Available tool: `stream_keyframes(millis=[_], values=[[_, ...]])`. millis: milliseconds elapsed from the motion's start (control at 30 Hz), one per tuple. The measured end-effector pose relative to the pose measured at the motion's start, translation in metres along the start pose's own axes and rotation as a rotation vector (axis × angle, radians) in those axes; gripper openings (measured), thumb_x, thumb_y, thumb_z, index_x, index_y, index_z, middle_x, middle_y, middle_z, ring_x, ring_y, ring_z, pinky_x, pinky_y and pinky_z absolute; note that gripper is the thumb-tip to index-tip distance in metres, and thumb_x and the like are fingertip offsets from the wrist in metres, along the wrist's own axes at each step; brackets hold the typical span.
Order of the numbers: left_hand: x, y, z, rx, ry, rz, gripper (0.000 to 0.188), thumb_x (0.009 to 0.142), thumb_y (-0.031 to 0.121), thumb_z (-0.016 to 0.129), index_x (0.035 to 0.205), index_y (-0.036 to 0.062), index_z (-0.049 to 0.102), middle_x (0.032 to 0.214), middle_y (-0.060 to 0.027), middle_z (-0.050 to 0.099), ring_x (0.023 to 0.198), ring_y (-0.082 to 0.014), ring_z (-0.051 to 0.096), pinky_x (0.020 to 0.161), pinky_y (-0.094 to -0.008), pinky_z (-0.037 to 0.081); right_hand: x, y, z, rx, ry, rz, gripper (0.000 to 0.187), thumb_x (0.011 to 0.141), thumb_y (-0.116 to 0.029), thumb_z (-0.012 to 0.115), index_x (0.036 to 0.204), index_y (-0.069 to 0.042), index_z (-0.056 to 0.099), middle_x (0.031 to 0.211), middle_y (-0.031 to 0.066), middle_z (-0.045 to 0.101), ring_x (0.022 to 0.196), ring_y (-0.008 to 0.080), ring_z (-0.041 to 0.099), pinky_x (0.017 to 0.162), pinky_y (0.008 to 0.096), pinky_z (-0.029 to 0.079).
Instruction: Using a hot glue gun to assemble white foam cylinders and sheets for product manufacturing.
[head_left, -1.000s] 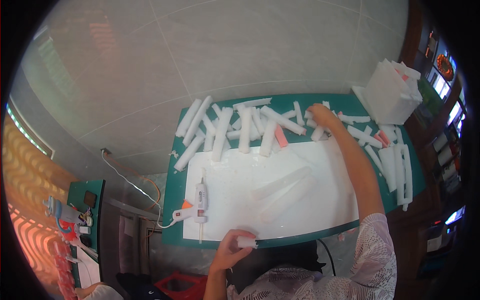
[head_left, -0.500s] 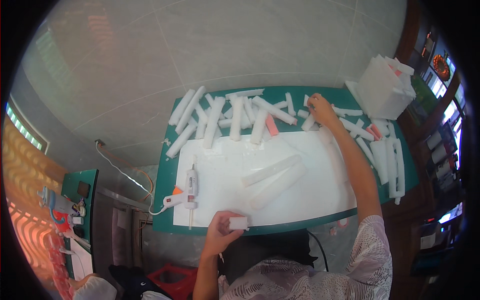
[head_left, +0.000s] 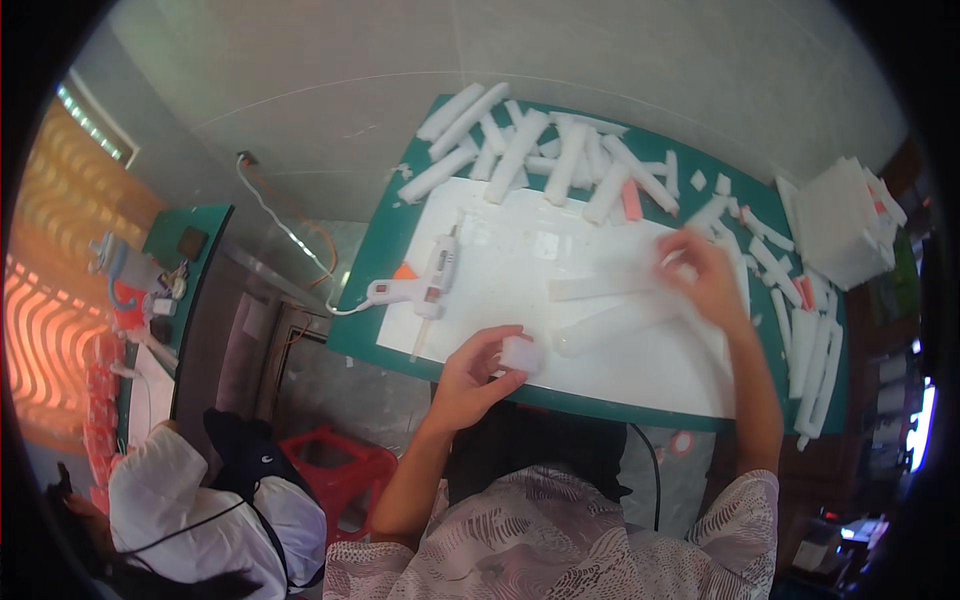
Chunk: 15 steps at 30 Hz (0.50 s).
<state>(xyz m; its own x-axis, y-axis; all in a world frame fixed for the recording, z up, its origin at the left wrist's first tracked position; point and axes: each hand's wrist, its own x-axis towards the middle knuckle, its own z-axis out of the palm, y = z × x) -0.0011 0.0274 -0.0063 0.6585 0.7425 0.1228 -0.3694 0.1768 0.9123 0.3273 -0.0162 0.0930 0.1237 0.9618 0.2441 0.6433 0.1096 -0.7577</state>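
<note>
My left hand (head_left: 474, 378) grips a small white foam block (head_left: 521, 354) between thumb and fingers, above the front edge of the white board (head_left: 480, 325). My right hand (head_left: 700, 277) is over the right part of the board, its fingers bent and smeared by motion. Whether anything is in it, I cannot make out. Two long white foam strips lie on the board between my hands: a farther strip (head_left: 598, 288) and a nearer strip (head_left: 612, 328). A white glue gun (head_left: 432, 280) lies on the board's left side.
Loose white foam strips (head_left: 515, 158) and a pink piece (head_left: 631, 200) cover the back of the green table (head_left: 375, 262). More long strips (head_left: 820, 375) lie at the right, below a stack of white foam sheets (head_left: 845, 225). A person in white (head_left: 215, 510) sits lower left beside a red stool (head_left: 340, 470).
My right hand has come back from the far strips toward the board's middle. My left hand, with the foam block, has moved forward over the board. The view has shifted and turned.
</note>
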Motion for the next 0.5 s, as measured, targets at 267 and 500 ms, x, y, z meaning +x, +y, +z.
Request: stream_keyframes(millis=[267,500], values=[[0.022,0.004,0.052,0.031,-0.076,0.038,0.049,0.087,-0.003,0.069,0.131,-0.0017,0.047,0.104,-0.0079,0.059,0.090,-0.0108,0.061,0.074,-0.0242,0.052,-0.097,-0.042,0.072,0.851,-0.046,0.275,0.020,0.087,0.006,0.067,0.103,0.000,0.058,0.112,0.0073,0.060,0.103,0.0140,0.060,0.087,0.0258,0.050],[0.025,0.003,0.060,-0.032,-0.197,-0.064,0.042,0.089,-0.005,0.065,0.129,-0.0041,0.053,0.105,-0.0085,0.063,0.093,-0.0118,0.061,0.081,-0.0260,0.051,-0.112,-0.035,0.084,0.899,0.079,0.292,0.016,0.088,0.007,0.065,0.100,-0.001,0.057,0.111,0.0081,0.061,0.104,0.0145,0.060,0.085,0.0253,0.049]])
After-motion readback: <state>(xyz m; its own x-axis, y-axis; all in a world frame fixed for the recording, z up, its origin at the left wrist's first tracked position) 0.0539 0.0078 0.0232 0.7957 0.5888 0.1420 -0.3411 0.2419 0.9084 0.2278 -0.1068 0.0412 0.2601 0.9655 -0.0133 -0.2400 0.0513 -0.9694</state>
